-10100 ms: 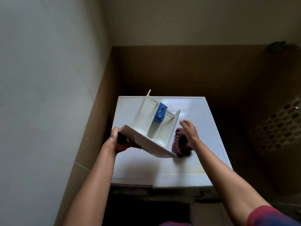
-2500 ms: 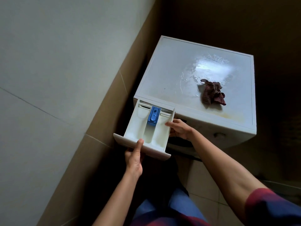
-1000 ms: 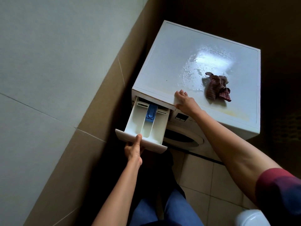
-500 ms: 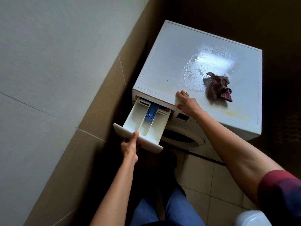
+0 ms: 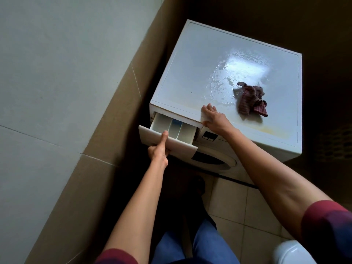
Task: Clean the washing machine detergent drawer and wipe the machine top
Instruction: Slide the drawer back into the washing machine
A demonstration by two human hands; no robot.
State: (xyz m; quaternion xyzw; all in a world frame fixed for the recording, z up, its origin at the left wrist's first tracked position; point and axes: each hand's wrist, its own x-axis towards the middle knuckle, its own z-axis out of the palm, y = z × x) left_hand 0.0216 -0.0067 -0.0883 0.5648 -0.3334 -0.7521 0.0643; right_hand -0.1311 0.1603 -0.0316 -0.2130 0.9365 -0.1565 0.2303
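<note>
White drawer [image 5: 172, 130] half hidden; left grip [image 5: 159, 151] clasps its front, right grip [image 5: 214, 119] flat on machine top [image 5: 200, 60].

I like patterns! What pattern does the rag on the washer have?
The rag has dark red-and-maroon checks, clearest in the head view.

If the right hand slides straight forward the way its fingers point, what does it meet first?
Probably nothing: the right hand points across bare machine top toward its far edge. The cloth lies off to the right of that line, though depth is unclear.
</note>
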